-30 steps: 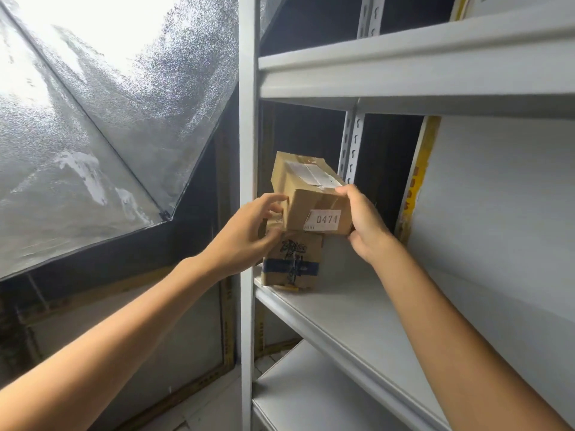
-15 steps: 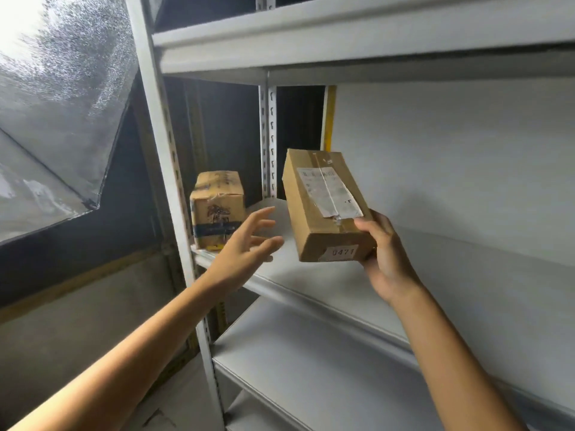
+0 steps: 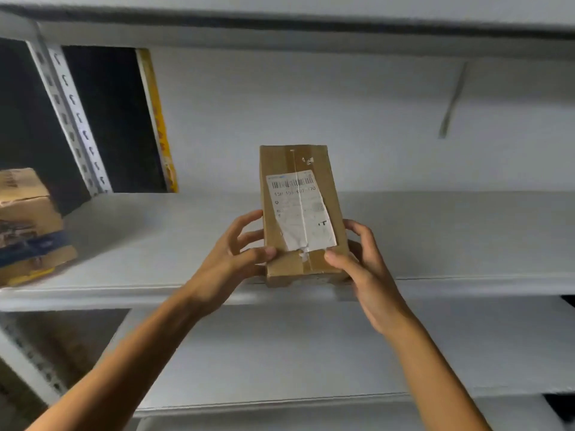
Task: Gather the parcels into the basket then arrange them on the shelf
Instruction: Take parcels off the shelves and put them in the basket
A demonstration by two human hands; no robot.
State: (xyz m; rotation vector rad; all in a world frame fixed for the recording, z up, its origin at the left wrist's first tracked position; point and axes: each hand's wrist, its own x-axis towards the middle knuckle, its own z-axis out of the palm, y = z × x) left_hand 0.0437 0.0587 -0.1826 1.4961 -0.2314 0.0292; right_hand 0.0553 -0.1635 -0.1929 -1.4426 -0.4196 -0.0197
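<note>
Held brown parcel (image 3: 301, 209) between both hands at shelf (image 3: 155, 244) front edge. My left hand (image 3: 231, 259) gripped its left side, my right hand (image 3: 361, 259) its right; thumbs pinched top face near lower end.

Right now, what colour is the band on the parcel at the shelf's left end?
Dark blue band on the brown parcel; head view.

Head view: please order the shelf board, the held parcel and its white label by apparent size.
1. shelf board, clearly the largest
2. held parcel
3. white label, which covers only part of the parcel's face
</note>
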